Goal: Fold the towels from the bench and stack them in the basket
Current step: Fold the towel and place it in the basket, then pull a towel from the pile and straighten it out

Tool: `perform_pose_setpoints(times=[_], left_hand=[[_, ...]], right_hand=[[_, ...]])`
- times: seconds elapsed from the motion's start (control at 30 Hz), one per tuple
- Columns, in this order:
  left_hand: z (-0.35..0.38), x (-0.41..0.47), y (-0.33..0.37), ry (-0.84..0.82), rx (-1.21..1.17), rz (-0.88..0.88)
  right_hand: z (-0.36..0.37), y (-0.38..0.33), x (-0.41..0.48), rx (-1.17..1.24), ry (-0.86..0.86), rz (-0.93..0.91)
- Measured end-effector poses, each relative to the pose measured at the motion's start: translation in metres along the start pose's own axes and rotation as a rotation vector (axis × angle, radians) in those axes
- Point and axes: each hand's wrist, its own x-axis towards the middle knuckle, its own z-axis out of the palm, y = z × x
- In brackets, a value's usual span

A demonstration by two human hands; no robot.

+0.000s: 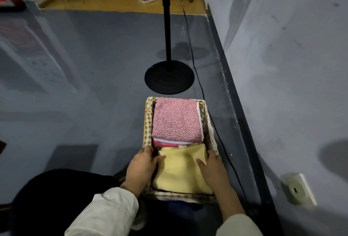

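Yellow soft folded towel [180, 173] sits low in the near end of the gingham-lined wicker basket [147, 122], just beside the pink speckled folded towel [177, 120] that tops the far stack. The left hand [143, 162] and right hand [212, 166] clasp its side edges, thumbs on top, fingers tucked down out of sight. This looks like the placing step. Next up: seat it level, then release cleanly without dragging the fold open.

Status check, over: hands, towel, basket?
Left grip and right grip hold yellow towel by its sides. Towel in basket, near end, in front of pink towel. Nothing in the way.
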Motion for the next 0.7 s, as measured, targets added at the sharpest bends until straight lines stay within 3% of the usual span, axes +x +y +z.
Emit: perform_pose_setpoints(times=[0.13,0.33,0.53,0.7], left_hand=[[-0.011,-0.002,0.001,0.071,0.132,0.087],[-0.072,-0.015,-0.005,0.186,0.194,0.129],[-0.195,-0.070,-0.082,0.415,0.286,-0.082],[-0.267,-0.175,-0.170,0.629,0.323,-0.360]], right_hand=[[-0.008,-0.019,-0.001,-0.087,0.123,-0.152],[0.001,-0.114,-0.021,-0.043,0.116,-0.523],[0.058,-0.270,-0.083,-0.144,-0.031,-0.938],[0.135,-0.357,-0.172,-0.184,-0.233,-1.242]])
